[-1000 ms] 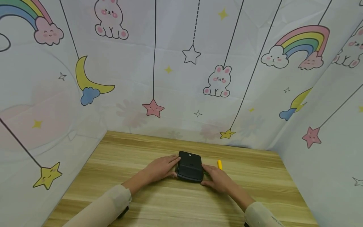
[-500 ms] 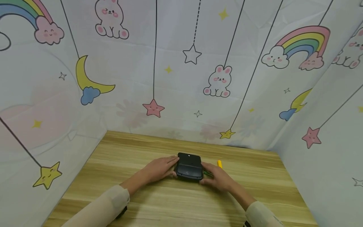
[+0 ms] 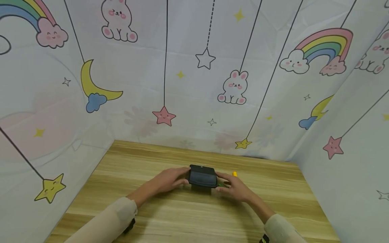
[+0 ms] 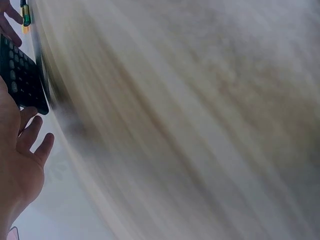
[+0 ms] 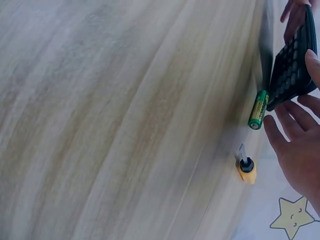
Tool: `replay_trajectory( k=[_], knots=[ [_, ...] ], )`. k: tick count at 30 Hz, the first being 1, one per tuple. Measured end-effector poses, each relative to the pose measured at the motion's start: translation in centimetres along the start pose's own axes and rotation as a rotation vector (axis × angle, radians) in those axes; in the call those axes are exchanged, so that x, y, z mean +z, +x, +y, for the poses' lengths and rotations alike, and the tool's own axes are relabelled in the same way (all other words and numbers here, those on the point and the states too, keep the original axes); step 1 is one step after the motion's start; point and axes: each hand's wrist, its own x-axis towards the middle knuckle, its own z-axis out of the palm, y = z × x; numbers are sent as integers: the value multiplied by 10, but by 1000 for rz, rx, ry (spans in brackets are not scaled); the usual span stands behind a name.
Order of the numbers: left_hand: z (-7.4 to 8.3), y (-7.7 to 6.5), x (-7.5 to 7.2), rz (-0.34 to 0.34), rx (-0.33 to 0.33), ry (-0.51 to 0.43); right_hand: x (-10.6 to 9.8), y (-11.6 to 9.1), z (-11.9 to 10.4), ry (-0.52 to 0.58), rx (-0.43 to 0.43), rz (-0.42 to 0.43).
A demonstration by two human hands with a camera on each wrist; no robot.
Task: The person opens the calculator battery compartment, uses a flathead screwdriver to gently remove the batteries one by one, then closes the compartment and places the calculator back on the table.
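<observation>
A black calculator (image 3: 203, 177) is held between both hands, its plain back turned up toward the head view. Its near edge is raised off the table, with a shadow beneath. Rows of keys show on its underside in the left wrist view, where the calculator (image 4: 22, 75) hangs by the fingers. My left hand (image 3: 168, 180) grips the left edge, thumb below. Opposite, my right hand (image 3: 236, 188) pinches the right edge between fingers and thumb. A green battery (image 5: 258, 110) lies beside the calculator, partly behind the right hand in the head view.
A small screwdriver with a yellow handle (image 5: 247, 173) lies on the wooden table (image 3: 188, 219), just beyond the right hand. White cloth walls (image 3: 136, 84) printed with stars, rabbits and rainbows stand around the table's back and sides.
The calculator's near edge has risen from the table, tilting it so the back looks shorter in the head view. Both hands turned with it and kept their hold.
</observation>
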Motion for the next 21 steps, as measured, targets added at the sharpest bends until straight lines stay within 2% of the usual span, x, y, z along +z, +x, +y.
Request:
replay_trajectory(
  k=[6,11,21],
  knots=[
    [1,3,-3,19,-13,-111,-3,2,-2,101,-7,15],
    [4,4,-5,43,-10,-166,-4,3,-2,206,4,31],
    [6,0,-6,72,-51,-280,1,3,-2,312,11,97]
  ],
)
